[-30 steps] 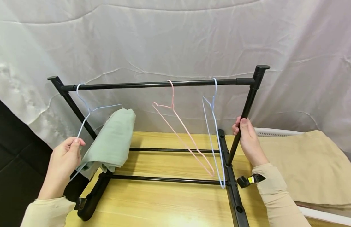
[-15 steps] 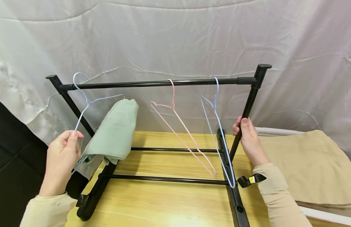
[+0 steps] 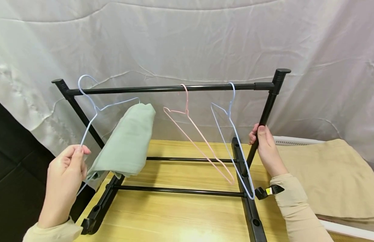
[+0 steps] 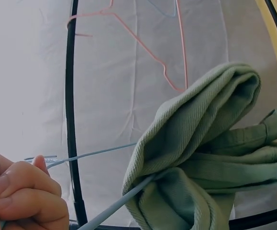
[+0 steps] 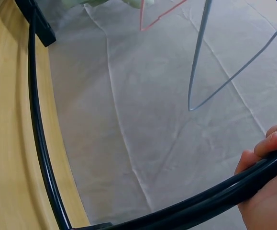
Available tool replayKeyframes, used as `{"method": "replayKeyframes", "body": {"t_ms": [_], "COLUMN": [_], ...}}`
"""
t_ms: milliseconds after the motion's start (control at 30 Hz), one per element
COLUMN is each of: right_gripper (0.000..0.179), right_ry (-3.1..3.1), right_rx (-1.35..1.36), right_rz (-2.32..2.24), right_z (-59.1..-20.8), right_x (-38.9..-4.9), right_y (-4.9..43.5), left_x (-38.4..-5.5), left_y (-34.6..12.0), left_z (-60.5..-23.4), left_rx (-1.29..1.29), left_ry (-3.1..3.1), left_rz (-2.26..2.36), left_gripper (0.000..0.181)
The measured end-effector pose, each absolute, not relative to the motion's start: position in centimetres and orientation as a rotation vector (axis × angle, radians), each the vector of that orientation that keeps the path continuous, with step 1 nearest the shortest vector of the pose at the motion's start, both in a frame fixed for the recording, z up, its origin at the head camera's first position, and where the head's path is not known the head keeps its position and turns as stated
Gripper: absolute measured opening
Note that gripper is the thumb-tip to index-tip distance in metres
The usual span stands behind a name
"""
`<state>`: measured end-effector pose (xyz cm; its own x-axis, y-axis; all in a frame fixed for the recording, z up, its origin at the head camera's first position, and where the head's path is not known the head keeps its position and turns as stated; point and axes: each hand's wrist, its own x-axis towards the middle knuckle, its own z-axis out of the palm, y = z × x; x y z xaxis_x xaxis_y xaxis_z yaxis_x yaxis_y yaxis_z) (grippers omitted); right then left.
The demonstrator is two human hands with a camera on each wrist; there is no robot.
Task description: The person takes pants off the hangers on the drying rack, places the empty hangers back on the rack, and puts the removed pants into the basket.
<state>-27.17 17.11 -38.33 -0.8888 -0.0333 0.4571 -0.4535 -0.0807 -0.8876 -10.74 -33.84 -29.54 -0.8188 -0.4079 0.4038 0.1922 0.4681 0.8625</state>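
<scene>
My left hand pinches one sloping arm of a light blue wire hanger. A folded sage-green cloth hangs over the hanger's lower part; in the left wrist view its ribbed folds wrap the wire. That hanger's hook rises above the left end of the rack's black top bar; whether it touches the bar I cannot tell. On the right, my right hand grips the black upright post, fingers curled round it. Between the hands, a pink hanger and a second blue hanger hang bare on the bar.
The black rack stands on a wood-grain table, with low crossbars and feet. At right, folded beige cloth lies in a white basket. A pale curtain hangs behind; black fabric is at left.
My left hand has raised the blue hanger and green cloth, lifting the hook above the bar, and the cloth has shifted right. The second blue hanger has swung. My right hand keeps its grip.
</scene>
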Motion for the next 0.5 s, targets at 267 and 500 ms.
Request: {"method": "replayKeyframes", "body": {"t_ms": [267,500], "right_gripper": [0.036,0.040], "right_ry": [-1.882,-1.964], "right_rx": [0.508,0.503], "right_rz": [2.035,1.921], "right_z": [-38.2,-38.0], "right_x": [-27.2,-26.6], "right_y": [17.1,17.6], "left_x": [-8.9,-8.0], "left_y": [-32.5,-31.4], "left_z": [-30.6,-32.2], "left_rx": [0.169,0.126], "left_ry": [-2.231,-2.235], "left_rz": [-1.273,-1.316], "left_gripper": [0.024,0.024]}}
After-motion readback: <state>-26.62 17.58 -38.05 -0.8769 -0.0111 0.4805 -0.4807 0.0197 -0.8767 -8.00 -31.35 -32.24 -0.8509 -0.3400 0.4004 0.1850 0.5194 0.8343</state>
